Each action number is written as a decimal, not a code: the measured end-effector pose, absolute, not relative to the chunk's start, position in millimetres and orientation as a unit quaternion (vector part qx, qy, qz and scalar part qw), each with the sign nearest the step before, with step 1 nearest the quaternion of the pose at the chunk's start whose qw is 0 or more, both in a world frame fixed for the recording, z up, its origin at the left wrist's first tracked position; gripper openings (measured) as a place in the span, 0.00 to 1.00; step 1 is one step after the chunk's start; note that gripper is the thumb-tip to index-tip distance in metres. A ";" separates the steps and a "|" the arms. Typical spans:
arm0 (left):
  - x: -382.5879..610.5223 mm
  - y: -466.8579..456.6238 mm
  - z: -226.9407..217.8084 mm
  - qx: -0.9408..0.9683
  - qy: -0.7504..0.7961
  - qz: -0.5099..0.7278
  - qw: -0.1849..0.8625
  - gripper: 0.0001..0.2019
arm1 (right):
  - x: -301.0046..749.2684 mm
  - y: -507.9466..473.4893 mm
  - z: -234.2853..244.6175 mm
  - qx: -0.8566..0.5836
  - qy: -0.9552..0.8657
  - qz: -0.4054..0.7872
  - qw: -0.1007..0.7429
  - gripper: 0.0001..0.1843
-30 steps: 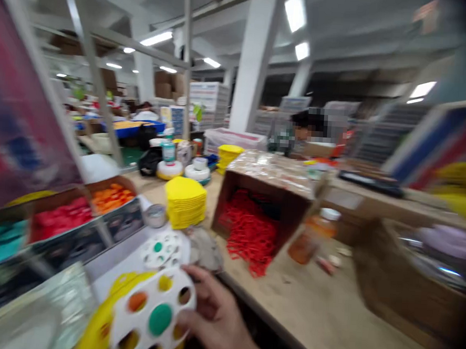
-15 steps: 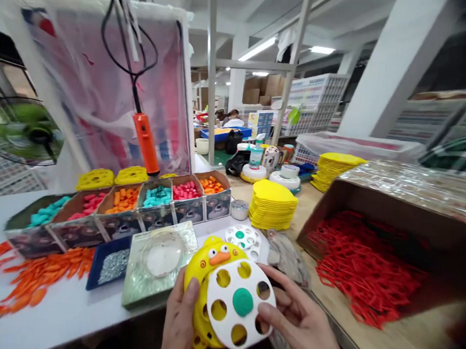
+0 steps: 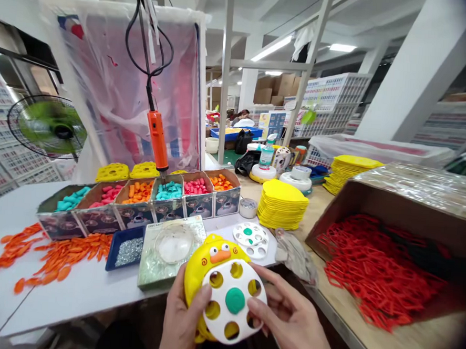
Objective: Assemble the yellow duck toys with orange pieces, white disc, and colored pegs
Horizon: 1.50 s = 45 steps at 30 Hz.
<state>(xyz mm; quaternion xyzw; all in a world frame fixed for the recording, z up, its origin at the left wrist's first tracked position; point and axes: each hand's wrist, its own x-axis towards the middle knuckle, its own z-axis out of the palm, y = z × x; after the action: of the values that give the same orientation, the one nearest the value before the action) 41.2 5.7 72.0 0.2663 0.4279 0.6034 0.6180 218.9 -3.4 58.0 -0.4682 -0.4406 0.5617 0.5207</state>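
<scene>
A yellow plastic duck-faced toy body (image 3: 196, 269) is held low in front of me, its orange beak and round eyes facing up. My left hand (image 3: 185, 314) grips its left side, the thumb lying at the edge of a white disc with round holes (image 3: 220, 329) and a green centre. That disc covers the toy's lower front. My right hand (image 3: 287, 317) pinches the disc's right edge between thumb and fingers. Whether the disc is seated in the toy I cannot tell. More white holed discs (image 3: 249, 232) lie on the table just beyond.
Divided bins (image 3: 136, 210) hold teal, pink and orange pieces. A blue tray (image 3: 111, 256) of small metal parts sits beside a green box (image 3: 151, 280). An orange electric screwdriver (image 3: 158, 141) hangs above. Yellow parts are stacked (image 3: 282, 204) near a carton of red pieces (image 3: 377, 267).
The disc has shifted left and now sits more squarely over the toy's front, with my left thumb at its edge. The whole view has swung slightly left.
</scene>
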 end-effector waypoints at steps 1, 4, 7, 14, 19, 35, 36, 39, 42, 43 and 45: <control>41.2 4.6 72.3 0.268 0.428 0.609 0.611 0.34 | 217.5 -3.2 58.1 -0.466 -0.440 0.565 0.519 0.34; 40.5 2.6 72.8 0.274 0.426 0.626 0.593 0.36 | 211.0 -2.6 56.0 -0.467 -0.435 0.566 0.522 0.34; 39.2 1.8 72.2 0.278 0.427 0.635 0.581 0.35 | 204.1 -3.3 53.7 -0.481 -0.417 0.548 0.543 0.36; 37.7 0.2 67.7 0.242 0.432 0.643 0.584 0.38 | 200.9 -4.4 43.7 -0.499 -0.407 0.529 0.552 0.37; 34.7 -0.1 69.7 0.248 0.458 0.626 0.581 0.37 | 200.8 -0.2 37.2 -0.471 -0.421 0.559 0.537 0.36; 20.9 24.6 70.0 0.232 0.430 0.620 0.614 0.31 | 205.1 32.6 61.4 -0.492 -0.705 0.331 0.388 0.40; 21.4 25.1 70.3 0.228 0.433 0.626 0.608 0.31 | 203.3 32.9 60.7 -0.494 -0.708 0.325 0.386 0.40; 23.5 26.6 71.7 0.217 0.434 0.644 0.591 0.32 | 199.1 33.2 57.6 -0.497 -0.706 0.326 0.385 0.38; 24.5 27.8 72.5 0.215 0.429 0.649 0.590 0.32 | 197.9 33.4 56.5 -0.499 -0.709 0.325 0.377 0.39; 24.3 27.9 72.5 0.216 0.428 0.648 0.592 0.32 | 198.1 33.2 57.4 -0.502 -0.717 0.311 0.371 0.39; 23.1 27.6 72.3 0.219 0.425 0.642 0.600 0.32 | 198.7 32.1 60.9 -0.510 -0.739 0.253 0.360 0.38</control>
<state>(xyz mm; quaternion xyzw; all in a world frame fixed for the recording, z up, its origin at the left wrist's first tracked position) 23.1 27.6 72.3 0.2191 0.4254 0.6415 0.5996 198.7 32.1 60.9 -0.5103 -0.7392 0.2527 0.3596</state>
